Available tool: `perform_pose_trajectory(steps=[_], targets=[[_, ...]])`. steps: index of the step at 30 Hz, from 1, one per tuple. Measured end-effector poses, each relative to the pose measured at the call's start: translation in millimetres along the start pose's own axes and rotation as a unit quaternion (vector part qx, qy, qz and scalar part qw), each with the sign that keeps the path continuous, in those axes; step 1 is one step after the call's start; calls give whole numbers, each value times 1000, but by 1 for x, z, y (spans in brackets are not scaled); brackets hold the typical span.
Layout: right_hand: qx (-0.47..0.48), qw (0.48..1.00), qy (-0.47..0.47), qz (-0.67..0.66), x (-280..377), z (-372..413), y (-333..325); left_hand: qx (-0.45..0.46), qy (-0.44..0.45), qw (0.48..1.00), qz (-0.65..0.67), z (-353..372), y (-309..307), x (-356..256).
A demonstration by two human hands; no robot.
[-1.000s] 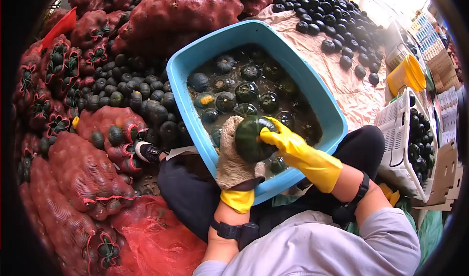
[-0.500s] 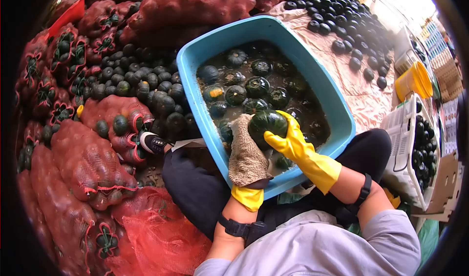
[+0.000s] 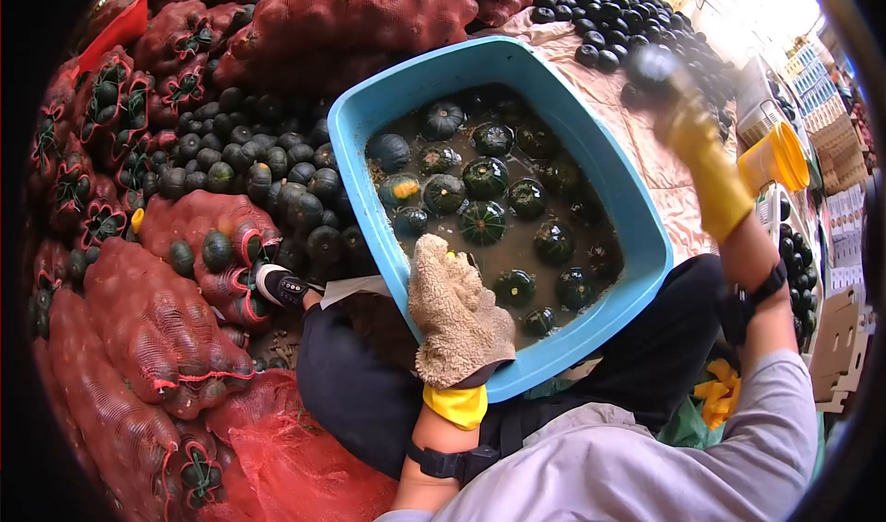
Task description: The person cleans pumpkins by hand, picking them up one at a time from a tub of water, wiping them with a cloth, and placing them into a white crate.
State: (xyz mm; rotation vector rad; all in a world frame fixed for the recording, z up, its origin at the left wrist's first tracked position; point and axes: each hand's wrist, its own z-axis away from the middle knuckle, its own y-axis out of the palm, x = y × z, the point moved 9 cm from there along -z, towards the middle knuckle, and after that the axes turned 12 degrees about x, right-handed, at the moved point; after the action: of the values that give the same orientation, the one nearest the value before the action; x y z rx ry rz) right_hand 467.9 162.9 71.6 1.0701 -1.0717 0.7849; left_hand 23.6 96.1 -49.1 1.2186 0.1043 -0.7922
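Note:
My left hand [image 3: 459, 319] wears a fuzzy tan mitt over a yellow glove. It is raised over the near left rim of the blue tub [image 3: 591, 120], with its fingers loosely apart and nothing seen in them. Beyond the tub's right side, my right hand [image 3: 697, 134] is stretched out in a yellow glove, smeared by motion. A dark green kabocha squash [image 3: 653, 64], also blurred, is at its fingertips. Several kabocha squashes [image 3: 483, 222] float in the tub's murky water, one with an orange patch [image 3: 399, 189].
Red mesh sacks [image 3: 157, 314] of squash crowd the left side. Loose squashes [image 3: 305, 204] are piled by the tub. More dark squashes [image 3: 614, 14] lie on a pale sheet [image 3: 669, 190] at upper right. A yellow bucket [image 3: 773, 157] and cardboard [image 3: 838, 347] stand at right.
My right hand has swung up and right from the tub, carrying the kabocha squash out over the pale sheet. My left mitt has come away from that squash and turned.

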Motion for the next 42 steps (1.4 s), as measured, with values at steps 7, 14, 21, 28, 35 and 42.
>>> perform_pose_trajectory(steps=[7,14,21,28,35,42], targets=[[260,849,72,454,-94,-55,160,185,-44,975,116,-5,-4,18],[194,700,108,679,-273,-61,207,72,-56,993,71,-2,-23,21],[424,800,251,343,-238,-1,209,-42,6,997,-68,-10,-12,-5],[238,880,-163,378,-160,161,228,186,8,973,140,-30,27,27],[85,956,-41,278,-174,191,196,218,129,866,-431,-6,63,18],[-16,931,-94,353,-163,159,170,196,169,611,-748,6,91,35]])
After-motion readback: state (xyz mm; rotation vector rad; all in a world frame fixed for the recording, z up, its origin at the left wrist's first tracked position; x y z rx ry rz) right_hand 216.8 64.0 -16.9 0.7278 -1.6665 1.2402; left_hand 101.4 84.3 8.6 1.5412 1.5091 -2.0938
